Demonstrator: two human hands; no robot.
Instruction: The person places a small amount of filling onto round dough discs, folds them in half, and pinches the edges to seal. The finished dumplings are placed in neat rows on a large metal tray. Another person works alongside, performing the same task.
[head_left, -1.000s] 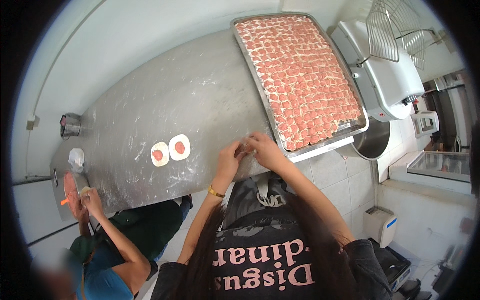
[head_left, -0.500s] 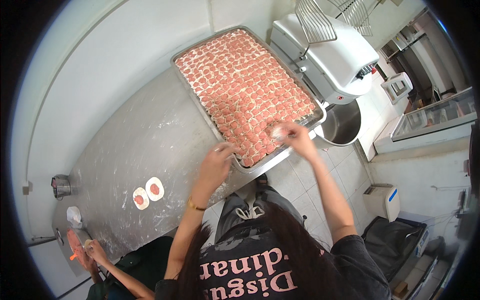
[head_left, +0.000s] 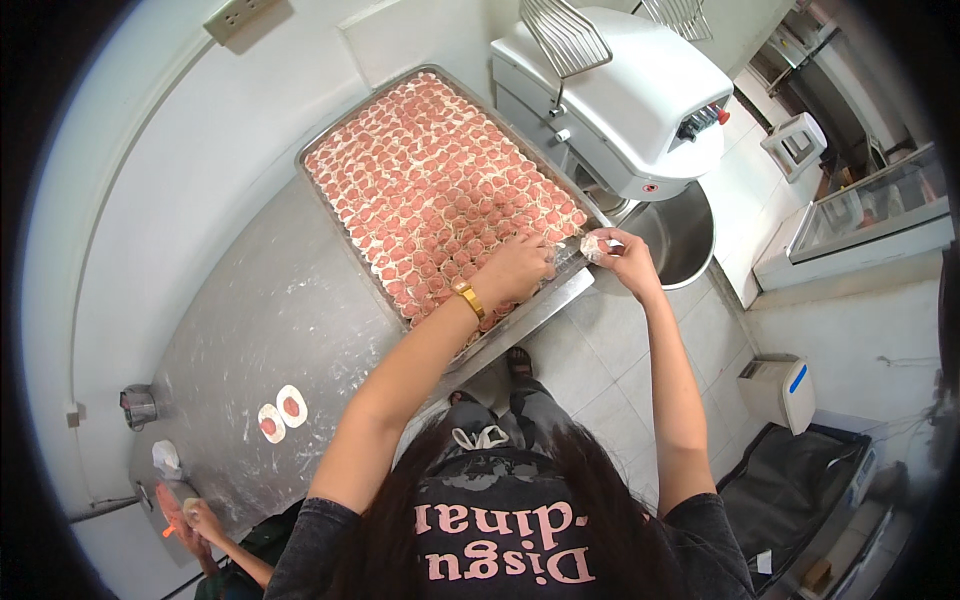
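Observation:
A large metal tray (head_left: 345, 245) holds dense rows of small open dumplings (head_left: 430, 190), pink filling in pale wrappers. My left hand (head_left: 518, 268), with a gold watch (head_left: 467, 298) on its wrist, reaches over the tray's near right part. Its fingers are curled down at the dumplings, and whatever they pinch is hidden. At the tray's right corner, my right hand (head_left: 628, 262) grips a pale dumpling (head_left: 592, 247) between thumb and fingers. Two flat wrappers topped with filling, a left one (head_left: 270, 424) and a right one (head_left: 292, 405), lie on the floured steel table (head_left: 240, 300).
A white mixer (head_left: 620, 100) with a steel bowl (head_left: 675, 235) stands right of the tray. At the table's left end are a metal container (head_left: 138, 406), a white bag (head_left: 166, 459) and pink filling (head_left: 172, 508). A co-worker's hand (head_left: 206, 522) holds a wrapper there.
My left hand has moved right from the tray's front corner to its near right part. My right hand has shifted to the tray's right corner with the dumpling. The view has turned slightly.

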